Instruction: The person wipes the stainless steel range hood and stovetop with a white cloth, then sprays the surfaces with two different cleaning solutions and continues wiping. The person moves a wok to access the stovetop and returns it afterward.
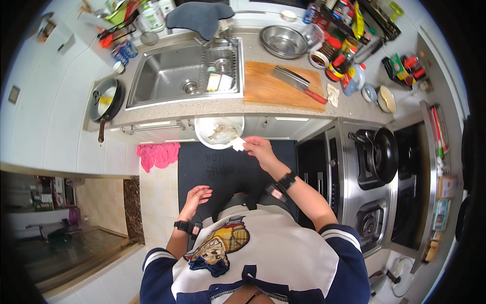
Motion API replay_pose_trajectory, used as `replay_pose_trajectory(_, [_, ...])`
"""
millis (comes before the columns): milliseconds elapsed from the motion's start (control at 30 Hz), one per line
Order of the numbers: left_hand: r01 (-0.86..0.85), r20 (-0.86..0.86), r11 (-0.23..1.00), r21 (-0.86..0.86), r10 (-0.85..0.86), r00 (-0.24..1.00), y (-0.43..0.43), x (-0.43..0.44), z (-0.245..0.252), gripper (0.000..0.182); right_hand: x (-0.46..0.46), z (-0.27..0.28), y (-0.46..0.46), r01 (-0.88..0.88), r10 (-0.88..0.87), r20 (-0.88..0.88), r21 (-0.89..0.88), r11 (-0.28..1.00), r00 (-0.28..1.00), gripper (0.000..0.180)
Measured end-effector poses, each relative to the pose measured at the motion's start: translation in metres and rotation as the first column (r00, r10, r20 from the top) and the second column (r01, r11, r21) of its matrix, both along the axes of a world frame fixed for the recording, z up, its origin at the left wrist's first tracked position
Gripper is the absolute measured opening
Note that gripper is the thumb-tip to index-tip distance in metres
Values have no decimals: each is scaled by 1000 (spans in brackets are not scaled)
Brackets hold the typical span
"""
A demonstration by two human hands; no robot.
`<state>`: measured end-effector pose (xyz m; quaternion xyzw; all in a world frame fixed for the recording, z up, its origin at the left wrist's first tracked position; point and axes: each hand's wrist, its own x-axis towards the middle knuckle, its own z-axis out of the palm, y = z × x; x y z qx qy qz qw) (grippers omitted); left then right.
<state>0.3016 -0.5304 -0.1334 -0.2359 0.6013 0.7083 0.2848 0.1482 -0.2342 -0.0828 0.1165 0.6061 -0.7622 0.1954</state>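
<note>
My right hand [259,149] pinches a crumpled piece of white tissue [238,144] between thumb and fingers. The tissue overlaps the near right rim of a white bin [200,133] below the counter. Inside that bin lies a translucent plastic bag [224,133] with some scraps that I cannot make out. My left hand [197,198] hangs over the dark floor mat [231,171], with nothing in it and its fingers slightly apart. Each wrist carries a black strap with a small device.
Beyond the bin, a cleaver [298,83] with a red handle rests on a wooden cutting board [262,85]. To its left is a steel sink [163,76]. A gas stove [353,159] with a black wok [385,155] stands on the right. A pink cloth [157,155] lies at floor level.
</note>
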Motion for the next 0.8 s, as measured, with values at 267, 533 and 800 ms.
replay_pose_trajectory(267, [-339,104,941,-8,338,935,-43,90,-6,26,-75,-80,-62,43,63,-203,477,878,977,29])
replay_pose_trajectory(533, [-230,72,973,28,228,971,-28,50,-12,28,1,-67,37,-346,349,82,456,820,934,17])
replay_pose_trajectory(800, [166,-20,986,21,-166,986,17,-67,-1,32,106,-42,156,257,-268,-26,386,886,963,15])
